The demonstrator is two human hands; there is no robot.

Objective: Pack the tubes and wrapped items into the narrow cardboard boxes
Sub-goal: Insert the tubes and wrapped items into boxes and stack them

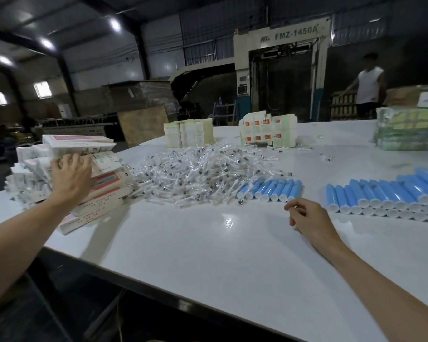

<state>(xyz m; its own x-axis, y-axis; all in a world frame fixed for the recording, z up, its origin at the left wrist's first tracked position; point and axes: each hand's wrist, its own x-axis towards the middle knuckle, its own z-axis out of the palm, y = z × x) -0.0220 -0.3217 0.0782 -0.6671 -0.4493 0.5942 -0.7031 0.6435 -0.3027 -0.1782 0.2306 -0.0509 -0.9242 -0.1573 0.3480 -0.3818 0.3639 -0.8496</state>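
Boxes (pixel 104 178), narrow cardboard, lie piled at ten o'clock; my left hand (pixel 71 175) rests on them, fingers spread. My right hand (pixel 307 219) hovers at one o'clock, loosely curled, empty. Blue tubes (pixel 272 190): roughly eight at twelve, a bigger stack (pixel 386 196) at two. Wrapped items (pixel 195 169), a heap past counting, at eleven.

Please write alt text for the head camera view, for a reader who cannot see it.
At a white table, a person's left hand rests on a pile of narrow cardboard boxes, and the right hand, loosely curled, is near rows of blue tubes. A heap of clear-wrapped items lies between them.
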